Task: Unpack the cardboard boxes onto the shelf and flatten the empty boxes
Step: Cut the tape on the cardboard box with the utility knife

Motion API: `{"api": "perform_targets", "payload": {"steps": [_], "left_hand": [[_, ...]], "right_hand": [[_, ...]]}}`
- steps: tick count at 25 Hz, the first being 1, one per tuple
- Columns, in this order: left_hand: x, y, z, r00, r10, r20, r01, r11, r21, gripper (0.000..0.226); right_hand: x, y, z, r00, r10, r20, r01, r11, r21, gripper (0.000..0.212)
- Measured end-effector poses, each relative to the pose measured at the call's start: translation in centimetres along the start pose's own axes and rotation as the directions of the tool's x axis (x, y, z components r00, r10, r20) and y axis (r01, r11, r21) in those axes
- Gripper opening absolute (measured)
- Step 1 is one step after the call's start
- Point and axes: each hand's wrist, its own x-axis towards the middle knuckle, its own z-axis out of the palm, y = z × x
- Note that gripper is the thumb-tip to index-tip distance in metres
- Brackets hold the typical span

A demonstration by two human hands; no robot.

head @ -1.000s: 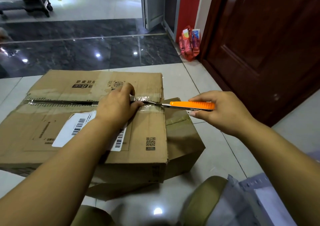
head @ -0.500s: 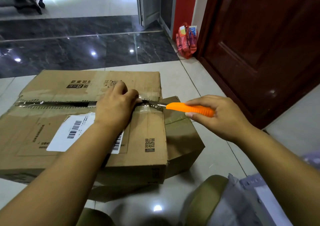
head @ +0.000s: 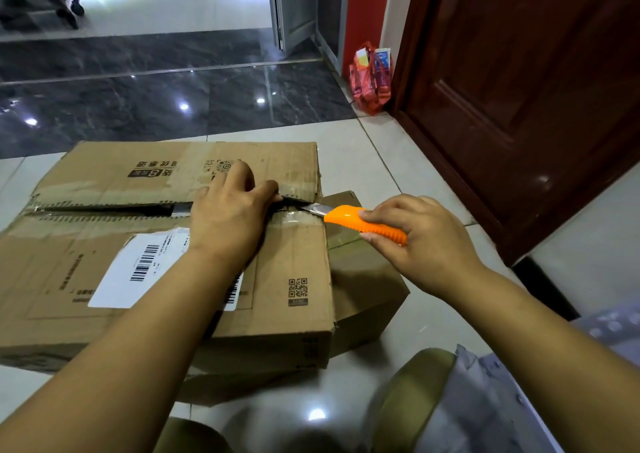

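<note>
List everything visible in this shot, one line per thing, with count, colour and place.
large cardboard box: one, brown, on the floor in front, top seam slit along most of its length
smaller cardboard box: one, brown, partly under the large box's right end
shipping label: one, white with barcodes, on the large box's top
utility knife: one, orange handle, blade at the seam's right end
plastic bag: one, red, on the floor by the door
door: one, dark brown wood, right
floor tiles: pale near, dark marble farther
left hand: on the large box's top at the seam
right hand: grips the knife
</note>
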Motion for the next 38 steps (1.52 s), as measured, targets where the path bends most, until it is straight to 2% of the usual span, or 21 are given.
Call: {"api": "perform_targets", "payload": {"steps": [6, 9, 12, 13, 15, 17, 21, 26, 30, 34, 38], "left_hand": [[0.0, 0.4, -0.3, 0.999, -0.026, -0.022, 0.024, 0.999, -0.046, 0.025], [0.1, 0.4, 0.0, 0.997, -0.060, -0.047, 0.057, 0.996, -0.069, 0.029], [0.5, 0.1, 0.4, 0.986, -0.167, -0.027, 0.163, 0.980, -0.113, 0.037], [0.5, 0.1, 0.4, 0.988, -0.148, -0.037, 0.142, 0.983, -0.118, 0.040], [0.2, 0.2, 0.4, 0.995, -0.077, -0.064, 0.070, 0.992, -0.107, 0.040], [0.1, 0.2, 0.0, 0.994, -0.095, -0.048, 0.088, 0.988, -0.125, 0.034], [-0.6, 0.6, -0.7, 1.000, 0.008, -0.014, -0.010, 0.988, -0.152, 0.036], [-0.7, 1.9, -1.6, 0.988, -0.068, 0.138, 0.099, 0.966, -0.237, 0.042], [-0.1, 1.8, -1.8, 0.975, -0.109, 0.193, 0.166, 0.938, -0.306, 0.040], [0.7, 1.8, -1.8, 0.950, -0.138, 0.279, 0.226, 0.921, -0.317, 0.034], [1.4, 1.8, -1.8, 0.923, -0.121, 0.365, 0.248, 0.912, -0.327, 0.032]], "right_hand": [[0.0, 0.3, 0.4, 0.997, -0.038, -0.064, 0.034, 0.998, -0.060, 0.033], [0.1, 0.3, 1.3, 0.997, -0.019, -0.079, 0.012, 0.996, -0.084, 0.032], [0.3, 1.4, 1.0, 0.992, 0.063, -0.110, -0.069, 0.996, -0.052, 0.030], [0.2, 1.8, 0.7, 0.991, 0.085, -0.106, -0.090, 0.995, -0.045, 0.029], [-0.1, 2.0, 0.2, 0.986, 0.150, -0.074, -0.152, 0.988, -0.025, 0.030], [-0.4, 1.7, 0.0, 0.968, 0.249, -0.029, -0.248, 0.969, 0.017, 0.033], [-0.3, 0.4, 0.1, 0.922, 0.385, 0.033, -0.384, 0.904, 0.189, 0.035], [0.5, -0.6, 0.0, 0.903, 0.417, 0.107, -0.421, 0.801, 0.425, 0.026], [1.2, -0.5, -0.1, 0.867, 0.429, 0.253, -0.498, 0.731, 0.467, 0.022], [1.4, 0.1, -0.3, 0.824, 0.432, 0.367, -0.561, 0.714, 0.419, 0.024], [1.5, 0.5, -0.1, 0.797, 0.474, 0.376, -0.595, 0.726, 0.346, 0.024]]}}
